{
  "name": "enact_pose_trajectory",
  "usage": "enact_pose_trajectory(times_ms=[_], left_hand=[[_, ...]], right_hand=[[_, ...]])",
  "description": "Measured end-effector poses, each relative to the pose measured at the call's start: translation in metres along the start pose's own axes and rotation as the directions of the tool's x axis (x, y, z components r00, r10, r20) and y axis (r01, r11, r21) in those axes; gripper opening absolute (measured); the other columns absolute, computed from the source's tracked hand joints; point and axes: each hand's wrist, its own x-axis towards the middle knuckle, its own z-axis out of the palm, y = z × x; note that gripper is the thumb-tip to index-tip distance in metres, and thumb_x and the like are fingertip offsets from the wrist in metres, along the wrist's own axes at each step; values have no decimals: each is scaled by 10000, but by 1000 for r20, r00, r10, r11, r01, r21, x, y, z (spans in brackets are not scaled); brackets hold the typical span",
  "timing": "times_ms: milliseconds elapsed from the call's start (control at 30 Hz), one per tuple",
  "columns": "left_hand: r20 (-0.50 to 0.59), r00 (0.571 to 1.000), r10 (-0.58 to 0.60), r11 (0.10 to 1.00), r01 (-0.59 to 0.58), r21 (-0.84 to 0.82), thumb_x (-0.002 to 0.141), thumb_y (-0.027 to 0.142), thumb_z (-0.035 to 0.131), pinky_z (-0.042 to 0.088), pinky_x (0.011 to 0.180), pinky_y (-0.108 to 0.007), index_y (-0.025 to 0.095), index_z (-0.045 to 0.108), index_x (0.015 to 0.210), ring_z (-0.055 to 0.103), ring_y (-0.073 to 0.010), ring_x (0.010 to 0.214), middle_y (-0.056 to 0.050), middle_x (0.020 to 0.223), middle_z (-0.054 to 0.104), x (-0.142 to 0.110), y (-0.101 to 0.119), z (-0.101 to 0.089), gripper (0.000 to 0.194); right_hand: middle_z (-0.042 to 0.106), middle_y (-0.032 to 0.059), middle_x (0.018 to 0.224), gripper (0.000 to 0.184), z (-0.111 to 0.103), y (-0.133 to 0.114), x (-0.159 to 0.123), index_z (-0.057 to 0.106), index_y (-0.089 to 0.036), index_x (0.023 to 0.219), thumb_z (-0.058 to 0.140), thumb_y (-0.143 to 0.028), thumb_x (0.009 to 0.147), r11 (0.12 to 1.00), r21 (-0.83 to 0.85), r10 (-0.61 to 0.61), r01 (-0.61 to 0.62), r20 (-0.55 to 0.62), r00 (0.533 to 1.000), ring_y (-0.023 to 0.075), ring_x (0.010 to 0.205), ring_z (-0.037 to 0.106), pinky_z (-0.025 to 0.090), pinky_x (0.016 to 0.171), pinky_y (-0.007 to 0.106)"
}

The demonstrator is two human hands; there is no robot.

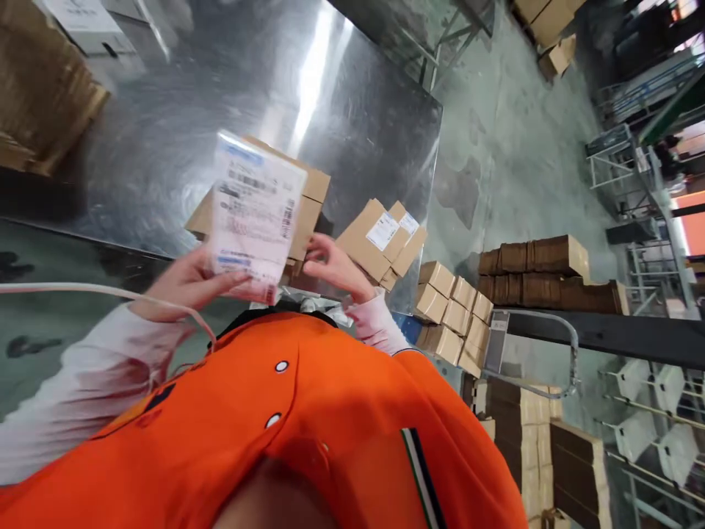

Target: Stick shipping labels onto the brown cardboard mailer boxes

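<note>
My left hand [190, 283] is closed on a white printed shipping label [256, 213], with the thumb across its lower part. The label carries barcodes and text and is held up in front of a brown cardboard box [313, 195], covering much of it. My right hand [335, 268] is by the right side of that box. Its fingers are bent and apart with nothing seen between them; whether they touch the cardboard I cannot tell. To the right of this hand lie two labelled cardboard boxes [366, 239], overlapping near the table's edge.
A shiny metal table [374, 125] spans the area before me. Stacked cardboard [41, 81] stands at its left end. Piled cartons [457, 312] and a metal-framed cart handle [573, 353] are at the right. A white cable [99, 289] crosses my left forearm.
</note>
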Motion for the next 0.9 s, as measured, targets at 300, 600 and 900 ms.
enact_pose_trajectory(times_ms=[300, 600, 900], left_hand=[[-181, 983, -40, 988, 12, -156, 492, 581, 1014, 627, 760, -319, 143, 779, 893, 720, -236, 802, -77, 865, 811, 13, -7, 11, 639], [36, 989, -145, 970, 149, -190, 487, 493, 1003, 603, 627, -308, 157, 766, 786, 692, -212, 687, -58, 777, 782, 12, -17, 13, 508], [-108, 980, -167, 954, 133, -268, 389, 453, 1047, 571, 682, -288, 146, 731, 724, 681, -208, 727, -67, 743, 772, -4, -37, -3, 553]], right_hand=[[804, -45, 1279, 628, 54, -38, -7, 730, -411, 1346, 761, -721, 800, 937, 343, -53, -60, 312, 949, 272, 1146, 789, 671, 1024, 416], [513, 261, 1602, 907, -21, -28, 165, 515, -85, 1541, 890, -488, 820, 857, -505, -81, 108, 76, 994, 396, 1557, 415, 344, 1285, 583], [692, 40, 857, 406, -76, -22, 217, 606, -171, 732, 833, -491, 833, 974, -207, -93, 88, -14, 996, 243, 986, 700, 599, 930, 407]])
